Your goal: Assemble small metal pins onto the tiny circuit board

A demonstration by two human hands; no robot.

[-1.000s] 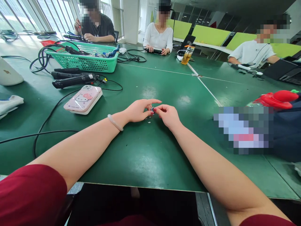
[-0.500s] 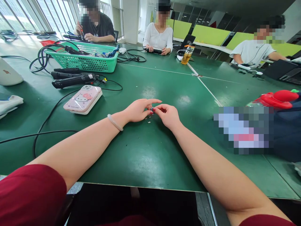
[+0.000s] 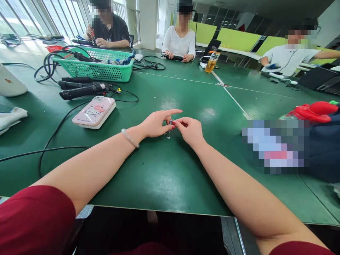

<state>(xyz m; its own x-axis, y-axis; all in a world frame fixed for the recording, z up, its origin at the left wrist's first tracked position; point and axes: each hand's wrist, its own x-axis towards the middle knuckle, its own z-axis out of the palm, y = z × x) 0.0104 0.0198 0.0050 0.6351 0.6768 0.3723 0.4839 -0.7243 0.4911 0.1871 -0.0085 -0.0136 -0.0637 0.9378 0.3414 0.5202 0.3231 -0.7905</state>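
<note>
Over the green table, my two hands meet at a tiny dark-and-silvery piece, too small for me to name its kind. My right hand pinches it between thumb and index finger. From the other side, my left hand has its thumb and curled fingers at the same piece, while its index finger stretches out above. A pale bangle circles my left wrist. Small whitish bits lie on the table just below the fingertips.
Left of my hands lies a pink phone, with black handheld tools and cables behind it. A green basket stands farther back. At right are a red-topped object and a dark bag. Several people sit around the table.
My left index finger has lifted slightly, and the tiny piece has shifted a little between my fingers. At the far right, a co-worker's arm now reaches outward.
</note>
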